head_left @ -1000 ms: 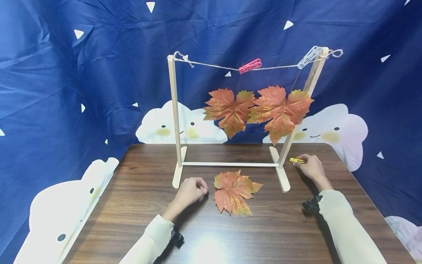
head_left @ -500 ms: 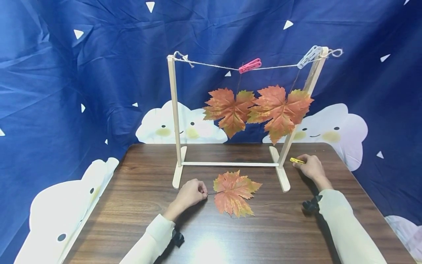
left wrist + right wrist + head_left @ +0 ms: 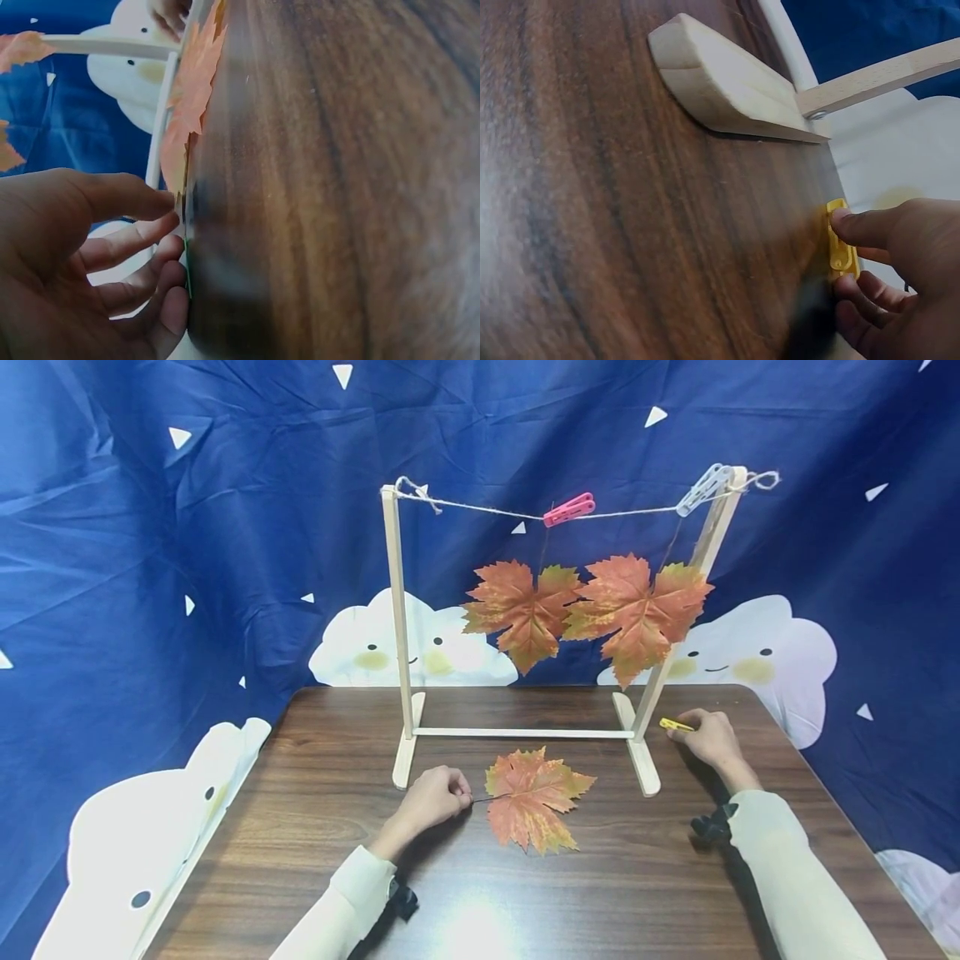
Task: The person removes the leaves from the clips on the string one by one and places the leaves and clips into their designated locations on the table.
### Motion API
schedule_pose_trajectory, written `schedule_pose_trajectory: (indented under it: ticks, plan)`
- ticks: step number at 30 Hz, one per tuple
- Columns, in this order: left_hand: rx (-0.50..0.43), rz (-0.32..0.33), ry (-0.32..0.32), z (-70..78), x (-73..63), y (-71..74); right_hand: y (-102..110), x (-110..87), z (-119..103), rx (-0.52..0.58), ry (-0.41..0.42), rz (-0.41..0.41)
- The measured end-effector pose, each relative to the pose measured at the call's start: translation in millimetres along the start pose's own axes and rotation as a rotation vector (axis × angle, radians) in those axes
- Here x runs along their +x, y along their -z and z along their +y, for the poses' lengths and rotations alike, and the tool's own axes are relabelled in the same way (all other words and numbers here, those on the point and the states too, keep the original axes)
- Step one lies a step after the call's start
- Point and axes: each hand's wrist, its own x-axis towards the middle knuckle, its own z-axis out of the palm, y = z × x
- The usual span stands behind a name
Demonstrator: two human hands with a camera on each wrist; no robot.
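An orange-and-green artificial maple leaf (image 3: pixel 534 797) lies on the table in front of the wooden rack. My left hand (image 3: pixel 435 795) pinches the end of its thin stem between thumb and forefinger, low over the tabletop; the left wrist view shows that leaf (image 3: pixel 193 82) beyond the fingertips. To the right of the rack, my right hand (image 3: pixel 708 739) holds a yellow clothespin (image 3: pixel 841 238) between thumb and fingers. Two similar leaves hang from the rack's string, the left leaf (image 3: pixel 525 610) under a pink clothespin (image 3: pixel 569 510), the right leaf (image 3: pixel 637 614) under a pale blue clothespin (image 3: pixel 703 491).
The rack has a left post (image 3: pixel 398 610), a right post (image 3: pixel 718 535) and a low crossbar (image 3: pixel 525 734). Its string (image 3: pixel 480 508) is tied between the post tops. Behind the brown table (image 3: pixel 315 843) hangs a blue curtain (image 3: pixel 262 527) with clouds.
My left hand has taken hold of the lying leaf's stem, which now shows raised between hand and leaf. The leaf shifted very slightly left. My right hand has stayed nearly still with the yellow clothespin.
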Motion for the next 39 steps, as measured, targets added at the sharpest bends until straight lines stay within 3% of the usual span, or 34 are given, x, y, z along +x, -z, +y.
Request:
schedule_pose_trajectory:
  ticks: [5, 11, 16, 22, 31, 35, 39]
  plan:
    - [-0.059, 0.015, -0.004, 3.3, 1.2, 8.0, 9, -3.1, -4, 0.007, 0.027, 0.037]
    - [-0.035, 0.104, -0.041, 14.8, 7.9, 25.6, 32, -7.0, -21, 0.045, 0.045, 0.119]
    - [-0.038, 0.17, -0.075, 25.6, 13.9, 43.2, 54, -4.3, -46, 0.076, 0.096, 0.196]
    - [-0.098, 0.23, -0.119, 43.3, 17.2, 64.6, 79, -6.7, -78, 0.208, 0.173, 0.234]
    - [-0.163, 0.282, -0.156, 75.4, 20.5, 91.8, 110, -31.8, -138, 0.327, 0.162, 0.402]
    - [-0.17, 0.315, -0.202, 90.0, 22.8, 103.4, 120, -39.2, -159, 0.442, 0.178, 0.415]
    - [-0.183, 0.341, -0.241, 102.1, 25.2, 114.6, 128, -45.2, -180, 0.486, 0.202, 0.405]
